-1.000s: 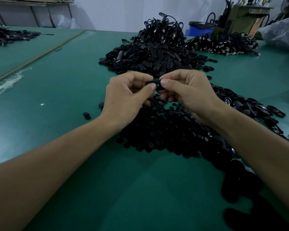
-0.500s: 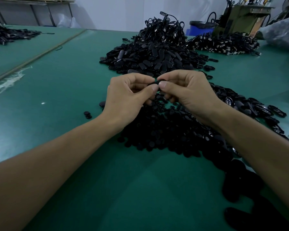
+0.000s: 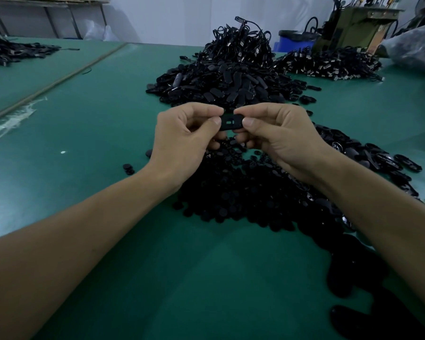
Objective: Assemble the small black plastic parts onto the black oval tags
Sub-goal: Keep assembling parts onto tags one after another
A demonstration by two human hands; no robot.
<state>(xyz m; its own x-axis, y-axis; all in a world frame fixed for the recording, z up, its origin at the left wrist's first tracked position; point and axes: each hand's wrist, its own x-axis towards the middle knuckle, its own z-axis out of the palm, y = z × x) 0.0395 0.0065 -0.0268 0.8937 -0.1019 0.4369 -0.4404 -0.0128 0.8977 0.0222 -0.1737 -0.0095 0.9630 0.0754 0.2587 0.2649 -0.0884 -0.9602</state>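
The green table (image 3: 84, 119) filled the view. At its far centre lay a big tag pile (image 3: 226, 82), with a tangle of corded pieces (image 3: 243, 42) heaped behind it and another dark pile (image 3: 329, 65) to the right of that. Nearer, under the hands, spread a parts heap (image 3: 243, 192), running off to the right where loose tags (image 3: 378, 158) lay. A far-left pile (image 3: 10, 50) sat well apart. Behind the table stood a machine (image 3: 353, 23) and a blue bin (image 3: 292, 42).

The left hand (image 3: 182, 141) and right hand (image 3: 285, 138) were raised above the parts heap, close together, fingers curled. Each pinched one end of a single tag (image 3: 231, 122) between thumb and forefinger, holding it level between them. A small rectangular slot (image 3: 228, 122) showed in the tag's middle. Whether a small part was seated in it could not be told. Two stray parts (image 3: 128, 168) lay on the table left of the heap.
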